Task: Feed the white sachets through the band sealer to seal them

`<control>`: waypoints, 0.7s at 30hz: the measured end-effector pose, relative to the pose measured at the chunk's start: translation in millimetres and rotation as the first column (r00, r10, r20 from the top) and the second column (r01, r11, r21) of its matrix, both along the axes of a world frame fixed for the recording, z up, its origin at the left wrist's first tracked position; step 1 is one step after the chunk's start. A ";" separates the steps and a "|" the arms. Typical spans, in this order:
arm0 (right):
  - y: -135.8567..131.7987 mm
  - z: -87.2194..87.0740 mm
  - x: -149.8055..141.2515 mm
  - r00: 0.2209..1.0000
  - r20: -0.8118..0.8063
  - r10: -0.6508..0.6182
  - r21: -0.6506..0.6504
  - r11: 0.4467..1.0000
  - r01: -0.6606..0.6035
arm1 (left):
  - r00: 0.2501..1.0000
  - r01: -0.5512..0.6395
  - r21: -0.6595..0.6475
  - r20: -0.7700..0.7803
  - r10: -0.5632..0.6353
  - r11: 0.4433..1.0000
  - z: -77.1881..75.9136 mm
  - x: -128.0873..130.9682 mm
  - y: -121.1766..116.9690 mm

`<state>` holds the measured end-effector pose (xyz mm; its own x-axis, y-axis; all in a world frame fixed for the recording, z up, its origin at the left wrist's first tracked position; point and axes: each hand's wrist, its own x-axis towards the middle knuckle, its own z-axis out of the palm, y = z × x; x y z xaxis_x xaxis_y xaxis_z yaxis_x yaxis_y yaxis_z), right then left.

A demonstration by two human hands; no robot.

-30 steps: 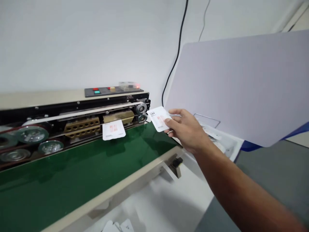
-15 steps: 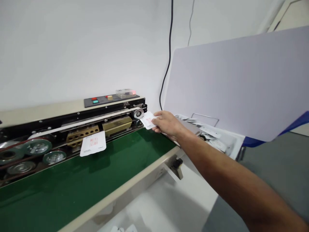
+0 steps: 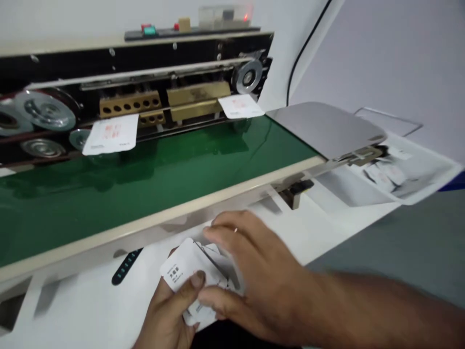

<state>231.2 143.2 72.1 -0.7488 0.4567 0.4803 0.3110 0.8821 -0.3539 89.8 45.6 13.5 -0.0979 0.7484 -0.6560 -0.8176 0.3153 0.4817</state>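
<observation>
My left hand grips several white printed sachets in front of the machine, its thumb lying across the top one. Over their right side curves my right hand, with its fingers apart and its thumb at the sachets. A continuous band sealer stands behind, with a green conveyor belt. At its entry, below a metal wheel, sits one sachet with red print. Farther left, another sachet hangs from the sealing track over the belt.
A grey metal plate extends from the belt's right end. Beyond it, a white tray holds more sachets. Buttons and a clear box top the sealer. A black cable hangs behind, beside a large pale panel.
My right hand has let go of a sachet at the sealer's entry and come back to the sachets in my left hand, now in view. The view has tilted down and closer; sachets moved left along the track.
</observation>
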 end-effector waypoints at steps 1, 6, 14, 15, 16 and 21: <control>-9.5 -13.8 -2.6 0.998 0.052 0.039 -0.088 0.996 -0.034 | 1.000 -0.006 0.040 0.022 0.006 0.999 -0.7 -1.0 0.1; -24.2 -54.1 -14.9 0.998 0.035 -0.047 -0.306 0.950 0.055 | 0.999 -0.002 0.029 0.032 0.001 1.000 -1.7 -6.0 -1.3; -17.2 -49.7 -11.1 0.995 -0.034 -0.092 -0.578 0.814 0.056 | 0.998 -0.018 0.008 0.053 0.018 1.000 -4.0 -5.9 -2.4; -16.3 -49.2 -9.8 0.992 -0.055 -0.112 -0.583 0.810 0.059 | 0.999 -0.014 0.019 0.049 0.013 1.000 -4.1 -5.2 -2.4; -15.3 -48.6 -8.2 0.987 -0.076 -0.138 -0.585 0.808 0.068 | 0.999 -0.009 0.015 0.043 0.008 1.000 -3.9 -4.5 -2.2; -10.1 -34.3 8.0 0.972 -0.110 -0.208 -0.645 0.759 0.089 | 0.999 0.030 -0.117 -0.010 -0.032 0.993 -1.8 -2.8 -2.4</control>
